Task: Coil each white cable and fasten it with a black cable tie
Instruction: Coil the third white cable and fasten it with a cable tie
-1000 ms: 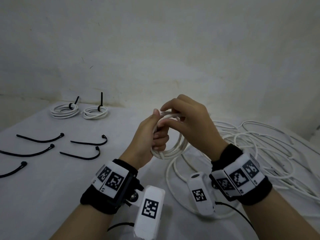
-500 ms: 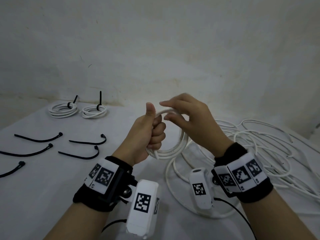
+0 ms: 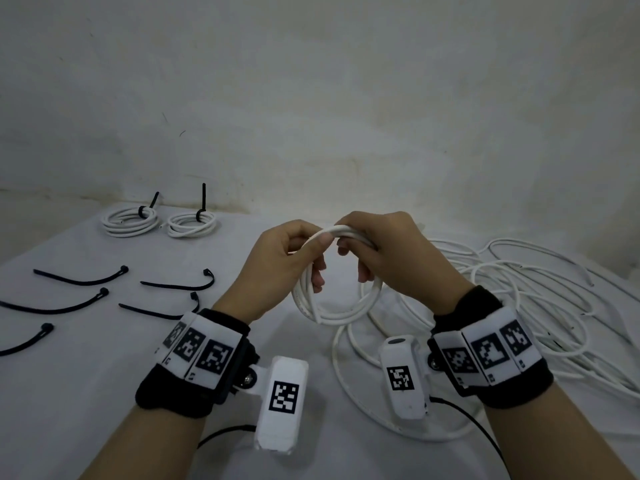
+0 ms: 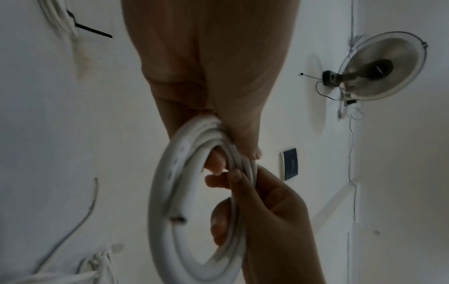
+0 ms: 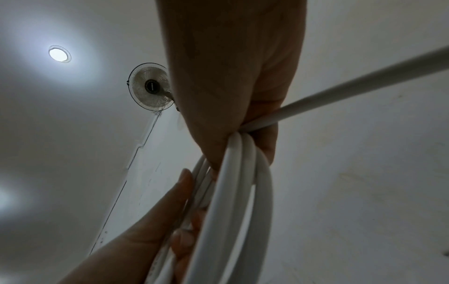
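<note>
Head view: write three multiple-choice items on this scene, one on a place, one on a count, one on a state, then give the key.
1. Where do the finished coils lie?
A. far left, by the wall
B. near right
C. under the wrists

2. How many loose black cable ties lie on the table?
A. two
B. five
C. eight

3. What state is the held white cable coil in?
A. tied
B. untied, in both hands
C. lying flat

Key: A, the two tied coils sit by the wall; B, five loose black cable ties lie left; C is wrong, B holds: left hand and right hand hold the white cable coil, no tie on it.
</note>
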The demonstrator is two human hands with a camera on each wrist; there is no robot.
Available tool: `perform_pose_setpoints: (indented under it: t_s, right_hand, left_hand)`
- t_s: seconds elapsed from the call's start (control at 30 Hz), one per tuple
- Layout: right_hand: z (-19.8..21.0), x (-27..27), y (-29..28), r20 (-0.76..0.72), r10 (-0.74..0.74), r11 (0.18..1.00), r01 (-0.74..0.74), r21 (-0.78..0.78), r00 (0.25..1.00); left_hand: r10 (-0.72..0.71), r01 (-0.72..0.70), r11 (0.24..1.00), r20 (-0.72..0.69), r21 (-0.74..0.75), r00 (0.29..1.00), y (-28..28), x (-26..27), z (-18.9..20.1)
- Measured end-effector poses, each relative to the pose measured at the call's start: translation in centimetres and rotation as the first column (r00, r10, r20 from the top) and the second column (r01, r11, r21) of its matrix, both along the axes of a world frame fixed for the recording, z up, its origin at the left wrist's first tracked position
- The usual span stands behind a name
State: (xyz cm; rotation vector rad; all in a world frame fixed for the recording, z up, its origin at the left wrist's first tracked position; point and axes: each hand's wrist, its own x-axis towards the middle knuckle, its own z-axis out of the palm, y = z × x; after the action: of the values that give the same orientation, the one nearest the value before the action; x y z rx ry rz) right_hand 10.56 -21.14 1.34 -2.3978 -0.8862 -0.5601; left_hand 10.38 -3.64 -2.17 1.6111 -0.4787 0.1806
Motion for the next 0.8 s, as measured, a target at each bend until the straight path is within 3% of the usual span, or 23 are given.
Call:
perform_pose_setpoints:
  t_s: [0.2, 0.33, 0.47, 0.57, 0.67, 0.8]
  right_hand:
    - [-0.1, -0.1, 0.2, -0.003, 0.017, 0.999, -0.017, -0.039, 1.0]
    - [-0.3, 0.1, 0.5, 0.006, 0.031, 0.998, -0.031, -0.057, 0.999]
    - [-0.6, 0.1, 0.5, -0.016, 0.019, 1.0, -0.019, 0.007, 1.0]
    - [-0.9, 0.0, 0.1, -0.029, -0.022, 0.998, 0.024, 0.059, 0.999]
    - [-1.2, 0.1, -0.4, -0.007, -0.066, 0.995, 0.066, 0.069, 0.998]
    - [-1.6, 0.2, -0.6, -0.014, -0.065, 0.992, 0.066, 0.105, 0.998]
  left_hand:
    - [0.06, -0.114, 0.952, 0.19, 0.285, 0.98, -0.2, -0.2, -0.1]
    - [0.039, -0.089, 0.936, 0.152, 0.339, 0.988, -0.1, 0.0, -0.5]
    - [0.094, -0.136, 0.953, 0.161, 0.271, 0.982, -0.4, -0.2, -0.5]
    - [0.1, -0.108, 0.982, 0.058, 0.152, 0.993, -0.8, 0.0, -0.7]
    - [-0.057, 0.057, 0.998, -0.127, 0.002, 0.99, -1.2, -0.1, -0.7]
    - [-0.316, 0.25, 0.941, -0.326, -0.229, 0.891, -1.0, -0.5, -0.2]
